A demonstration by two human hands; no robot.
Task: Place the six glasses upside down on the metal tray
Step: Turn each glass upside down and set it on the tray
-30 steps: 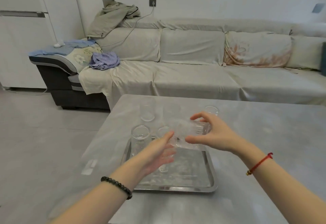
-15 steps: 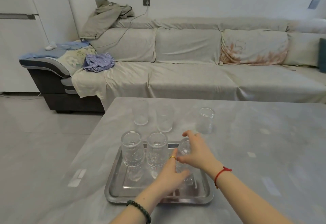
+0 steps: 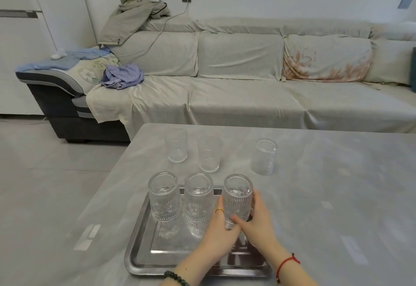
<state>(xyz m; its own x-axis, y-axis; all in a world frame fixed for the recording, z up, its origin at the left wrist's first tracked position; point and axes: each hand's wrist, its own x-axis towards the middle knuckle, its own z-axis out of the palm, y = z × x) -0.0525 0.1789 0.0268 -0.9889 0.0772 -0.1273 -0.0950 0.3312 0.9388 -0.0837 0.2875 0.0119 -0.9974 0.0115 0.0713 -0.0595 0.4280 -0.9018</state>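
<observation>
Whereas a second earlier the third glass lay sideways in the air between both hands, it stood at this moment base-up on the tray (image 3: pixel 139 236), at the right end of a row of three.

Item, left glass (image 3: pixel 164 198): inverted, on the tray's far left, untouched.

Item, middle glass (image 3: pixel 198 200): inverted, just beside the first, untouched.

Item, right glass (image 3: pixel 237 198): inverted, newly seated; whether its rim sat fully flat was hidden by the hands.

Item, left hand (image 3: pixel 216 234): grip wrapped on the right glass's lower left side, ring finger against the ribbing.

Item, right hand (image 3: pixel 256 222): grip closed on the same glass from the right, thumb across its front.

Item, three upright glasses on the counter (image 3: pixel 337 173) beyond the tray: far-left glass (image 3: pixel 176 145), centre glass (image 3: pixel 209 156), and far-right glass (image 3: pixel 263 157) standing well apart from the other two.

Tally: three of six done; half the task remained. The tray's near half lay bare, room by appearance for a second row. Next step, by judgement: release both grips and fetch one of the upright glasses.
</observation>
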